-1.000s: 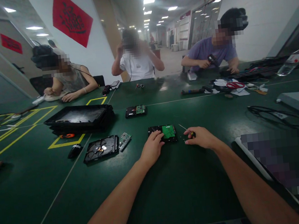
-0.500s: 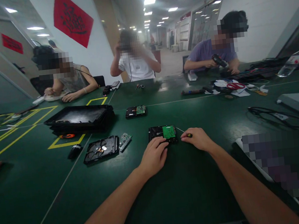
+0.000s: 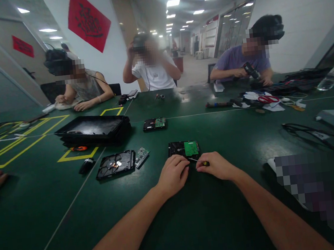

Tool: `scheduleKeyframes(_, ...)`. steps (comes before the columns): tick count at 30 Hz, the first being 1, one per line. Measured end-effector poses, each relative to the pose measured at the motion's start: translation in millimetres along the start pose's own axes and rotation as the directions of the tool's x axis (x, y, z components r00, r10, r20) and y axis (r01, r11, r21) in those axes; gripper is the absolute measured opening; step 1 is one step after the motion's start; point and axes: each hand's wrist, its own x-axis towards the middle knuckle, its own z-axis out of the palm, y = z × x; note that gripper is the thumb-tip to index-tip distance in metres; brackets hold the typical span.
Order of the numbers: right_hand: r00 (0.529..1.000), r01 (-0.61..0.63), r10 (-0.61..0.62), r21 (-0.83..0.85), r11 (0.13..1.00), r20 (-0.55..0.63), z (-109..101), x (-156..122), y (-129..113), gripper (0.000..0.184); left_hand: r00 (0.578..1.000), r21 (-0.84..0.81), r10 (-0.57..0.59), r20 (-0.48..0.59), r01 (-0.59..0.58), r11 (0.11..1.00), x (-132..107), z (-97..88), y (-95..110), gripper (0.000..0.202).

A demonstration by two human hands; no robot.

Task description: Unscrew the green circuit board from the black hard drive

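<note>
Bracing the hard drive [image 3: 184, 148] just ahead with my left hand [image 3: 174, 175], fingers half curled against its near edge, I pinch a small screwdriver [image 3: 202, 163] in my right hand [image 3: 216, 166]. This looks like unscrewing; next, the tip needs to seat squarely.

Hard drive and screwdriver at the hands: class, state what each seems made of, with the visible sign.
The hard drive: dark matte casing, probably metal, with a green board, likely fibreglass laminate. The screwdriver: thin glinting shaft, likely steel; yellow-black handle, seemingly plastic.
</note>
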Motion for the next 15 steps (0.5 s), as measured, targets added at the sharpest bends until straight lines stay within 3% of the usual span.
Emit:
scheduleKeyframes(4, 0.998, 0.049, -0.049, -0.018, 0.999, -0.040, 18, 7, -23, 0.011, 0.992, 0.073, -0.106, -0.062, 0.111, 0.991, -1, -1.2, -3, 0.022)
scheduleKeyframes(8, 0.992, 0.034, -0.030, 0.028, 0.999, -0.125, 21, 9, -24, 0.021, 0.979, 0.115, -0.183, -0.085, 0.192, 0.975, -3, -3.7, -7, 0.018)
scheduleKeyframes(11, 0.986, -0.024, 0.024, 0.006, 1.000, -0.164, 15, 6, -15, 0.022, 0.981, 0.128, -0.190, -0.029, 0.192, 0.973, -5, -3.1, -8, 0.018)
scheduleKeyframes(15, 0.994, -0.032, 0.029, -0.024, 0.999, -0.105, 9, 1, -9, 0.018, 0.981, 0.112, -0.164, 0.103, 0.152, 0.982, -8, 2.7, -4, 0.021)
